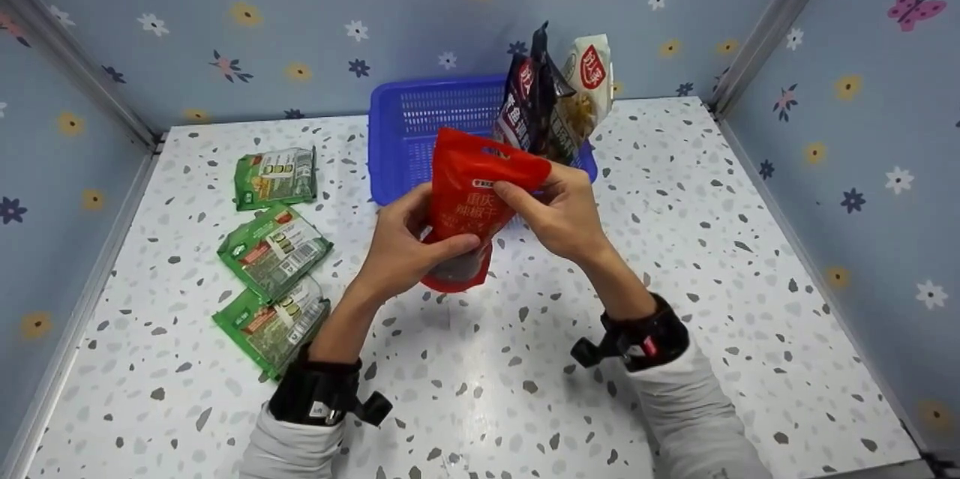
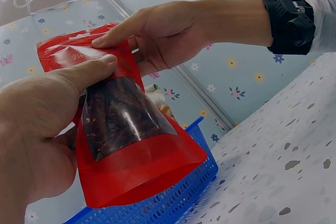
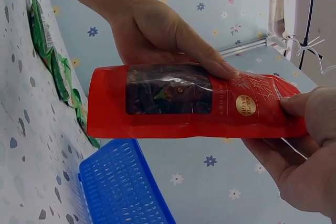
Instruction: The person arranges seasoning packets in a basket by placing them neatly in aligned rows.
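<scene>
Both hands hold up a red pouch of dried chillies [image 1: 469, 198] in front of the blue basket [image 1: 386, 142]. My left hand [image 1: 401, 246] grips its left side, thumb across the front. At the upper right corner, my right hand [image 1: 566, 213] pinches the pouch between thumb and fingers. Dark dried chillies [image 2: 123, 116] show through the clear window in the left wrist view. Inside the basket's right part, a dark seasoning packet [image 1: 525, 100] and a white-topped packet [image 1: 589, 85] stand upright.
Three green packets lie at the left of the speckled table [image 1: 697, 224]: a back one [image 1: 275, 178], a middle one [image 1: 275, 250] and a front one [image 1: 274, 325], the latter two overlapping. Flower-patterned walls [image 1: 420, 7] close off the back and both sides.
</scene>
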The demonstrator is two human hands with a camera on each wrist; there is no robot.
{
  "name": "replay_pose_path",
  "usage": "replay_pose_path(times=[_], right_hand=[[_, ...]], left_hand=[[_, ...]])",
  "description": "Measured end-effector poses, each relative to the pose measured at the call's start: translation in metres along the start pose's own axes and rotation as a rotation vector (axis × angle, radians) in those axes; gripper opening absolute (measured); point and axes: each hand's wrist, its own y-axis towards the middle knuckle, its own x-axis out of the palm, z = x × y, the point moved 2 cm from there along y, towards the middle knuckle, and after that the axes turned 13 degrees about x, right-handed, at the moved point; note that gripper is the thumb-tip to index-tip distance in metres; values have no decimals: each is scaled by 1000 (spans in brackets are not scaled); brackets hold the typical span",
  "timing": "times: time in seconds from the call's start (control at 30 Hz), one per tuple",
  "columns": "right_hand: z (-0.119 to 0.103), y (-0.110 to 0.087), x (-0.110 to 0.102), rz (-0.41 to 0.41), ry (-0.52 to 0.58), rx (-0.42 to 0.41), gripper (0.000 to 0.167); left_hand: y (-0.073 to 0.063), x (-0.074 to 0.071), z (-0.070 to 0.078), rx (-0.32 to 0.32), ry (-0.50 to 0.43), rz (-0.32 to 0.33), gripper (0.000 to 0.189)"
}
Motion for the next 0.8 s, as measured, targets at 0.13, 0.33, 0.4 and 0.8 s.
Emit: replay_pose_path(times=[0.13,0.33,0.4,0.8], right_hand=[[1,-1,0,7,3,-7,24],[2,0,-4,39,1,-32,24],[2,1,-7,53,-1,-38,23],[2,8,-20,125,21,-45,23]], left_hand=[[0,1,0,-15,11,-2,69],[1,-1,1,-9,18,-36,80],[2,-2,1,14,25,-45,84],[7,-31,-12,97,140,100,59]])
